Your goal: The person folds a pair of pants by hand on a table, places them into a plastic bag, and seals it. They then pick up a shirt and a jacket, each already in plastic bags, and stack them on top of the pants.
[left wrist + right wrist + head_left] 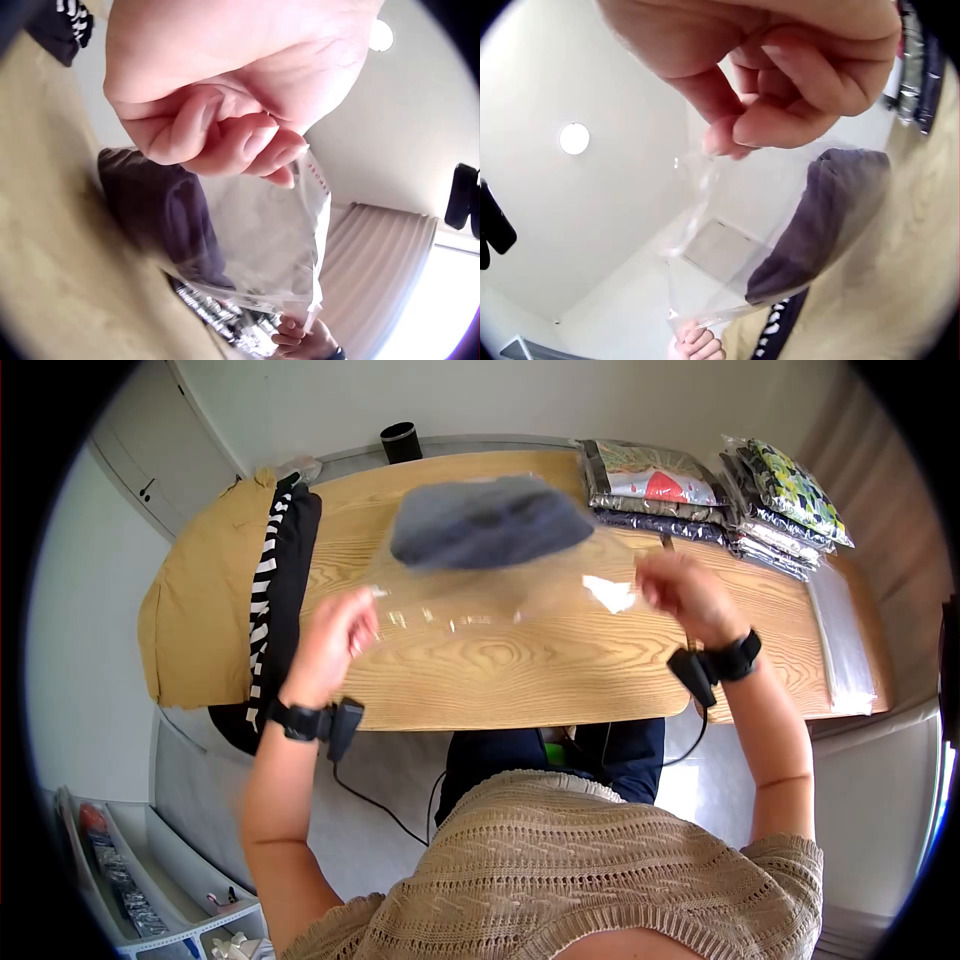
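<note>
A clear plastic bag (pixel 470 605) is stretched out above the table between my two hands. Inside its far end lies a folded dark blue-grey garment (pixel 490 525), which shows purplish in the left wrist view. My left hand (pixel 335 640) pinches the bag's near left corner with curled fingers. At the opposite corner, my right hand (pixel 690 595) grips the plastic between thumb and fingertips, as the right wrist view shows. The bag's near part, between the hands, holds no cloth and catches the light. Faint red print shows on the film (pixel 319 176) in the left wrist view.
Bagged garments stand in two stacks, one topped by a red-printed piece (pixel 660 485), the other by a patterned one (pixel 795 485). Flat clear bags (pixel 840 635) lie at the right edge. Tan cloth (pixel 200 600) and black-and-white striped clothing (pixel 265 590) cover the table's left end.
</note>
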Available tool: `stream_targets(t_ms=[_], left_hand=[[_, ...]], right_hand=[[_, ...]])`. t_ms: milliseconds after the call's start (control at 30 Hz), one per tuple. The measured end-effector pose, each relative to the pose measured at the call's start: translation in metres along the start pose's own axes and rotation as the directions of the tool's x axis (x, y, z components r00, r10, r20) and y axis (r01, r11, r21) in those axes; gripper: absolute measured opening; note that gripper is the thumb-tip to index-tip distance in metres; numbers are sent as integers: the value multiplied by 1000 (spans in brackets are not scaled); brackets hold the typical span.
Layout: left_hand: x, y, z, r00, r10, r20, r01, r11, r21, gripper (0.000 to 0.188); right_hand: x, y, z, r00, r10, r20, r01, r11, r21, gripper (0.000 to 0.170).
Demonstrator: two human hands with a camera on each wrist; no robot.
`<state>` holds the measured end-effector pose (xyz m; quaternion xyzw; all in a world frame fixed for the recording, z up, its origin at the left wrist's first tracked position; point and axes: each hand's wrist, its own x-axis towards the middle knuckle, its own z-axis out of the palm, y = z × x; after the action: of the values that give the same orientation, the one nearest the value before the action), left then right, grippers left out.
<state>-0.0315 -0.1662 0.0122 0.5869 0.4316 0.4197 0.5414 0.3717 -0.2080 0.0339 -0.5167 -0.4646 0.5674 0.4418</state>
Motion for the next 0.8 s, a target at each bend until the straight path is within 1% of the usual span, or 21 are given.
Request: stream_targets(t_ms=[33,67,100,133,167,200,267,300,333,400,433,467,500,533,567,600,633,700,767,800], left_hand=[[-11,-30,0,987,-149,64,143,986,88,34],[-22,-55,-1,946,-301,116,278,943,184,36],[-34,-70,1,899,-388,202,339,909,241,37],[-41,-80,2,836,-471,281,389,871,301,39],[-40,-87,-11,808,-528,261,448,838,311,43],[-39,-82,-14,803,-535,261,456,835,308,43],[-29,-64,-18,912,-405,68,382,898,217,44],[-21,-65,-20,932,-359,53,337,910,242,49],[-13,-64,-17,931,-360,52,338,909,243,49],[4,-62,-4,893,-450,22,429,865,259,50],[13,-64,0,862,-504,57,478,845,240,52],[20,-70,2,864,-501,56,475,846,242,52],[26,-77,4,854,-511,95,479,846,234,51],[30,-79,8,843,-520,137,484,845,227,51],[32,-78,11,839,-535,103,505,834,222,49],[34,-78,12,839,-533,107,502,836,223,49],[36,-79,12,838,-536,101,506,833,223,46],[39,-83,11,834,-543,100,513,829,224,43],[42,-95,5,863,-501,69,466,841,277,38],[40,-96,8,860,-506,68,472,838,275,38]], right_hand=[[-5,27,-3,990,144,7,-142,980,-139,23],[-10,50,-5,958,287,-4,-277,921,-274,23],[-13,66,-10,920,384,76,-321,852,-413,24],[-15,75,-14,864,483,140,-339,765,-548,25],[-14,77,-18,829,546,122,-374,703,-604,29],[-10,73,-21,823,554,124,-380,700,-604,29],[4,60,-28,910,414,4,-351,778,-522,33],[14,61,-33,925,380,2,-352,860,-370,39],[26,61,-29,933,359,-4,-340,880,-333,47],[44,64,-13,923,385,8,-374,899,-227,48],[52,64,-4,924,381,9,-369,901,-226,48],[61,64,5,908,417,32,-402,891,-212,45],[68,65,9,889,454,54,-436,878,-199,41],[76,71,8,890,452,53,-434,878,-199,41],[85,79,6,881,463,99,-435,874,-215,37],[89,81,7,869,474,143,-436,870,-231,34],[89,82,10,881,467,80,-450,877,-167,29],[92,90,6,891,450,66,-436,886,-155,26],[93,95,4,897,437,58,-426,893,-147,24],[91,96,7,903,428,34,-422,899,-115,21]])
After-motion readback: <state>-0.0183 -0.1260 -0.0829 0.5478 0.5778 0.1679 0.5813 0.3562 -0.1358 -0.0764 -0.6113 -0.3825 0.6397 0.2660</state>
